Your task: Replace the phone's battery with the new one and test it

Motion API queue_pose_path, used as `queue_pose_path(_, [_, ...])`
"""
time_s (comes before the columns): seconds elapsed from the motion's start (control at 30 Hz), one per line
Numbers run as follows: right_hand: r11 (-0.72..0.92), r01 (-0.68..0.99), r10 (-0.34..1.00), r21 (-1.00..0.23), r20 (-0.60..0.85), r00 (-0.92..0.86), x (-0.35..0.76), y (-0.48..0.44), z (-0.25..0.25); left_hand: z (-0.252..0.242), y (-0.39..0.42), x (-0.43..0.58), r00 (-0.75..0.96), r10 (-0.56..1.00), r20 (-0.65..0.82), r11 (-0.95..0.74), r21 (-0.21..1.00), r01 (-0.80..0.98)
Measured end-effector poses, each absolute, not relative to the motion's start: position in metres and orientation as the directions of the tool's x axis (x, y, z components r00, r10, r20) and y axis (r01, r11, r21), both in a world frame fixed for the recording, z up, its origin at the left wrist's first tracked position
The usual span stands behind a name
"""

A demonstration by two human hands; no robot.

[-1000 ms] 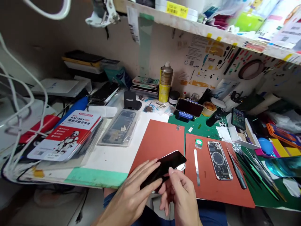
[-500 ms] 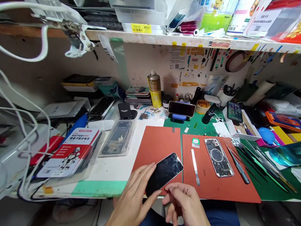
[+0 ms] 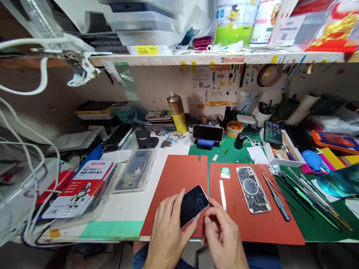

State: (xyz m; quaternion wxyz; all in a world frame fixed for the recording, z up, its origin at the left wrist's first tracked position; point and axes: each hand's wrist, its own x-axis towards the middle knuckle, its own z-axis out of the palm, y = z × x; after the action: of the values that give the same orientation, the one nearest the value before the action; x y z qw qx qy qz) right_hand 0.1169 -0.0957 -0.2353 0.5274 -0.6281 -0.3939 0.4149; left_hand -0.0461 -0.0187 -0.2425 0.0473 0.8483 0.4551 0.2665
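Observation:
My left hand [image 3: 169, 226] grips a smartphone [image 3: 194, 204] with a dark, smudged screen and light frame. Its fingers lie along the left side and the thumb along the near edge. The phone tilts above the left red-brown mat [image 3: 174, 175]. Close against its right corner is my right hand [image 3: 223, 231], with index finger at the edge and the other fingers curled in; whatever they may pinch is hidden. A flat metal pry tool [image 3: 222, 195] lies just beyond that hand. Farther right, an opened phone housing [image 3: 253, 189] shows its inner parts and round coil.
A screwdriver [image 3: 279, 205] and several tweezers [image 3: 314, 198] lie at the right. Boxed batteries [image 3: 81, 188] and a clear phone case box [image 3: 134, 171] sit left. A phone on a blue stand [image 3: 207, 133] and a spray can [image 3: 177, 112] stand behind. A loaded shelf [image 3: 174, 59] overhangs the bench.
The view has shifted, with the bench contents appearing farther left. My right hand has come up to the phone's right corner. My left hand keeps its grip on the phone.

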Motion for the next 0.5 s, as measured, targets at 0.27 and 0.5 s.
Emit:
queue_pose_path(0.27, [-0.157, -0.054, 0.919, -0.986, -0.166, 0.358, 0.113, -0.089, -0.261, -0.253, -0.013, -0.046, 0.42, 0.759, 0.497, -0.6, 0.284, 0.748])
queue_pose_path(0.5, [-0.162, 0.012, 0.921, -0.987, -0.147, 0.36, 0.114, -0.089, -0.282, -0.254, -0.01, -0.047, 0.431, 0.717, 0.548, -0.625, 0.233, 0.745])
